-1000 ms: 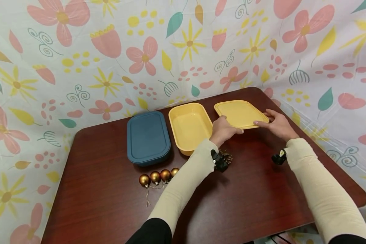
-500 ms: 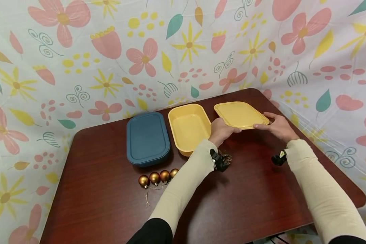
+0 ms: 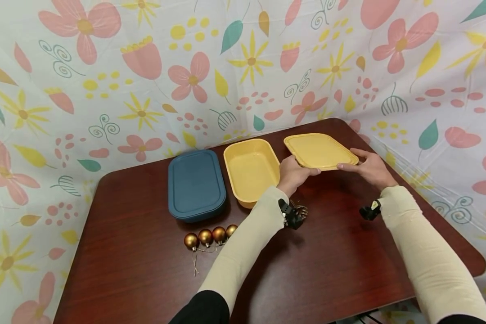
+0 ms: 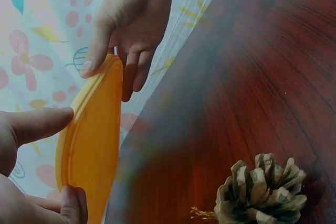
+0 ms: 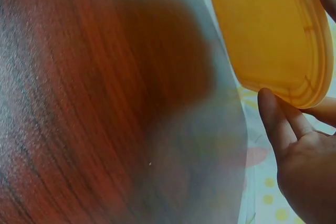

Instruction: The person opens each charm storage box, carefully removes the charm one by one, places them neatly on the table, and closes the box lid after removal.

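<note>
Both hands hold a yellow rectangular lid above the table, toward the back right. My left hand pinches its near left edge, thumb on top and fingertips beneath, as the left wrist view shows. At the lid's right corner my right hand grips the rim between thumb and fingers. In the right wrist view the underside of the lid shows, with a fingertip against it. Left of the lid stands an open yellow container, its bare bottom visible. The left hand overlaps that container's right side in the head view.
A blue lidded container stands left of the yellow one. Several gold ball ornaments with strings lie in front of it, partly behind the left sleeve. A pine cone sits under the left wrist. A flowered cloth hangs behind the table.
The lid stays in both hands and has barely shifted, its tilt changing slightly. The containers, ornaments and pine cone stay where they were.
</note>
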### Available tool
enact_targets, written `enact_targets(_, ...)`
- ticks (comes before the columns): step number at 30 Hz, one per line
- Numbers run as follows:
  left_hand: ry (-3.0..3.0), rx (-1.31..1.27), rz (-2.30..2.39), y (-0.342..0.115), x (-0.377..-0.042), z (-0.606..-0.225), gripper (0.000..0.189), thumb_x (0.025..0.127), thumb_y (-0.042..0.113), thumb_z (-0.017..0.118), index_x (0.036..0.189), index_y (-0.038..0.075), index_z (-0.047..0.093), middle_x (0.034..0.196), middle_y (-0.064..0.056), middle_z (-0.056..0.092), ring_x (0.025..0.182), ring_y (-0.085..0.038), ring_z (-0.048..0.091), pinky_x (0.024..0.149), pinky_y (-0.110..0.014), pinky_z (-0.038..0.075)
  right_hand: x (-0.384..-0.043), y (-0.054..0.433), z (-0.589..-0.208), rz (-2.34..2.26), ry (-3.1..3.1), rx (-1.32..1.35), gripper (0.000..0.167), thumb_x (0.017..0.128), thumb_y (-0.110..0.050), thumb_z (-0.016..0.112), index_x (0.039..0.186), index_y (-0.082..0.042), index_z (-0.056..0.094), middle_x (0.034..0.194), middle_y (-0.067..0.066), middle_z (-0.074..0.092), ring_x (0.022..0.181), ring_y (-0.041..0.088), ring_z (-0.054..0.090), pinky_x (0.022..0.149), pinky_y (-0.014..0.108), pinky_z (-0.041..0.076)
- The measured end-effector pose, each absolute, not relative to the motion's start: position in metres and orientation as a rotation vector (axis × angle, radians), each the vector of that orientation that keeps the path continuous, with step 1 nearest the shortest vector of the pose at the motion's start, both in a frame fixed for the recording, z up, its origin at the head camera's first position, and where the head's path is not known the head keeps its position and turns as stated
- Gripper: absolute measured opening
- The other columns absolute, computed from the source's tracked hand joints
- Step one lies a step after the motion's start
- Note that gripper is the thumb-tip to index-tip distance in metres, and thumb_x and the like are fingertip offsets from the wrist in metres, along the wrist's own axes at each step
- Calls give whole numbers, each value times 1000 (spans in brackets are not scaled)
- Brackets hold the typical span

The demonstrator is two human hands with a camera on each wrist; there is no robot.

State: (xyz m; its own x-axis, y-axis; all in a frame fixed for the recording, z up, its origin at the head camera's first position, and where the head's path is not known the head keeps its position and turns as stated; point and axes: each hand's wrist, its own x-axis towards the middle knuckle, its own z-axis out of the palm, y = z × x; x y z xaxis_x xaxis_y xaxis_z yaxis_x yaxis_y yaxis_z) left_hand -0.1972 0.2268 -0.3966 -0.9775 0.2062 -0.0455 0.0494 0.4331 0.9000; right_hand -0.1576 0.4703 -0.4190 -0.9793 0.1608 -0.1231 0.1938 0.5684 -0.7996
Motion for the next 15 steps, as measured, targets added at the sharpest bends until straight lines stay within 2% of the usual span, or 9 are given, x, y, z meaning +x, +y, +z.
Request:
enact_targets(2, 2518, 230, 1631, 225, -198, -397, 51, 66, 21, 95, 110, 11, 73, 101, 0, 75, 82, -10, 60, 76, -21, 53, -159, 468, -418, -1439, 2747, 300, 97, 91, -45, 73, 161, -4, 19, 161, 25, 32, 89, -21, 49, 75, 2, 42)
enact_targets(5, 2485, 238, 1702, 221, -200, -395, 54, 66, 19, 95, 114, 9, 71, 105, -2, 74, 85, -9, 61, 77, -20, 53, -162, 464, -416, -1502, 2738, 282, 96, 91, -41, 73, 161, -4, 19, 163, 24, 28, 88, -22, 49, 76, 2, 43)
enact_targets(7, 2451, 242, 1744, 218, -200, -393, 57, 67, 17, 95, 117, 7, 69, 107, -3, 74, 86, -8, 62, 76, -19, 54, -163, 460, -413, -1539, 2731, 270, 95, 92, -38, 73, 161, -5, 18, 165, 22, 24, 99, -14, 55, 77, 2, 44)
enact_targets(9, 2416, 252, 1782, 214, -201, -390, 60, 68, 16, 94, 121, 6, 67, 108, -4, 74, 86, -7, 64, 74, -19, 54, -163, 456, -410, -1588, 2719, 255, 93, 92, -35, 73, 162, -7, 17, 167, 20, 20, 118, 4, 60, 78, 2, 45)
enact_targets(11, 2385, 260, 1812, 209, -202, -387, 62, 70, 15, 93, 124, 6, 66, 107, -5, 74, 84, -7, 65, 71, -18, 54, -164, 452, -406, -1612, 2727, 236, 92, 93, -34, 73, 162, -9, 17, 168, 18, 18, 134, 24, 54, 78, 1, 46)
enact_targets(12, 2371, 268, 1825, 206, -202, -385, 63, 70, 15, 93, 125, 6, 65, 107, -5, 74, 83, -7, 65, 70, -18, 54, -164, 450, -404, -1625, 2732, 224, 92, 93, -33, 73, 162, -10, 17, 168, 17, 18, 138, 30, 50, 79, 1, 46)
enact_targets(13, 2360, 269, 1836, 204, -203, -384, 64, 70, 15, 93, 126, 6, 64, 106, -5, 73, 83, -7, 64, 70, -18, 54, -164, 448, -403, -1635, 2742, 214, 92, 92, -32, 74, 162, -11, 18, 168, 16, 18, 138, 30, 49, 79, 1, 47)
enact_targets(15, 2347, 283, 1848, 198, -204, -381, 65, 71, 16, 92, 128, 6, 63, 105, -4, 72, 82, -6, 63, 68, -17, 53, -165, 443, -399, -1657, 2755, 195, 91, 92, -31, 75, 162, -11, 20, 168, 15, 20, 131, 17, 56, 79, 2, 48)
